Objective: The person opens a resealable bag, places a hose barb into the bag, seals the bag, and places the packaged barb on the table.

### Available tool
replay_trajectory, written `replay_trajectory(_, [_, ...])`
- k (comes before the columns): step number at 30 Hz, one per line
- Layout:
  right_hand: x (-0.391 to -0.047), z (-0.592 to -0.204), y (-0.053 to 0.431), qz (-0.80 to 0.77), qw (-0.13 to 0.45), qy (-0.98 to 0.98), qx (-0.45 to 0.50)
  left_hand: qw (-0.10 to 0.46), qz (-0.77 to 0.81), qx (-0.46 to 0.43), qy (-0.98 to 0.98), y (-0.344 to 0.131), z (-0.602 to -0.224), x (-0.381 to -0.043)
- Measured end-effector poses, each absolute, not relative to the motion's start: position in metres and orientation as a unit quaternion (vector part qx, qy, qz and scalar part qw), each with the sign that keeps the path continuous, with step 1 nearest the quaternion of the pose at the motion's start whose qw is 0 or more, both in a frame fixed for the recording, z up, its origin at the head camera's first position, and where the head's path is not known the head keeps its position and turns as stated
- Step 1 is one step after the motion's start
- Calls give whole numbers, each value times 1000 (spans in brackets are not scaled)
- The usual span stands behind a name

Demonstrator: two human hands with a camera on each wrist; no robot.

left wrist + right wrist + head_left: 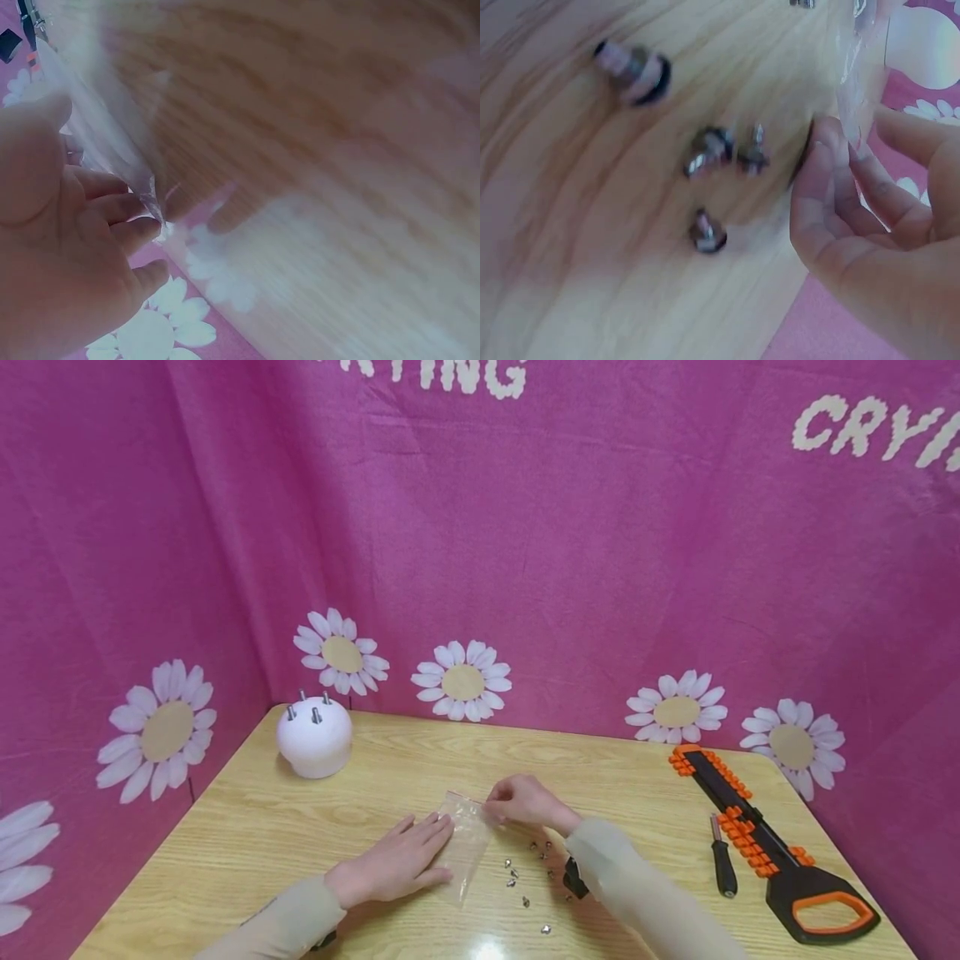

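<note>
A clear plastic zip bag (467, 847) lies on the wooden table between the two hands. My left hand (405, 860) rests on the bag's left side with its fingers extended; the left wrist view shows that hand (82, 202) against the clear film (112, 124). At the bag's upper right corner, my right hand (528, 802) pinches the edge. From the right wrist, the hand (885, 217) has its fingers curled by the bag's film (851, 82). Several small metal screws (512, 882) are scattered right of the bag; some screws (709, 232) appear blurred close up.
A white rounded object (315, 743) with metal studs on top stands at the back left. To the right lie a black-handled screwdriver (723, 864) and a long black-and-orange tool (757, 835) near the table's edge. A pink curtain (525, 568) hangs behind.
</note>
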State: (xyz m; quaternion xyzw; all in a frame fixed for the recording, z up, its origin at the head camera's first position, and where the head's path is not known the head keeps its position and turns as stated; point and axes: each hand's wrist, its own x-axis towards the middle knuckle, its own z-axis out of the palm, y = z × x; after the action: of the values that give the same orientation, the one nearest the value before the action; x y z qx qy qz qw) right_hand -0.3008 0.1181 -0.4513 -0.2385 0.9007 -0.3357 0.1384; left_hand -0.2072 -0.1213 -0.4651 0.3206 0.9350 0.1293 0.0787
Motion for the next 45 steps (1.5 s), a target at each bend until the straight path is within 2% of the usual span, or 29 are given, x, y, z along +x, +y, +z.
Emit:
replay_trajectory(5, [-304,-456,114,-334,124,903,-240,83,130,326,933,-122,-465,-208])
replay_trajectory(16, [-296,-453,117,-334,164,894,-249,70,107,332,935,-127,-460,-220])
replay_trajectory(24, [-298,-457,110,-352,144,897,-223,70,97,339,933,-125,-458,-217])
replay_trajectory(33, [-291,-451,112,-351,163,895,-220,80,117,334,932,-127,-459,-224])
replay_trajectory(39, [-286,-447,115,-341,175,893,-234,111,121,329,930,-129,-455,-228])
replay_trajectory(45, [-281,-443,117,-356,212,880,-234,117,118,329,930,-127,-453,-228])
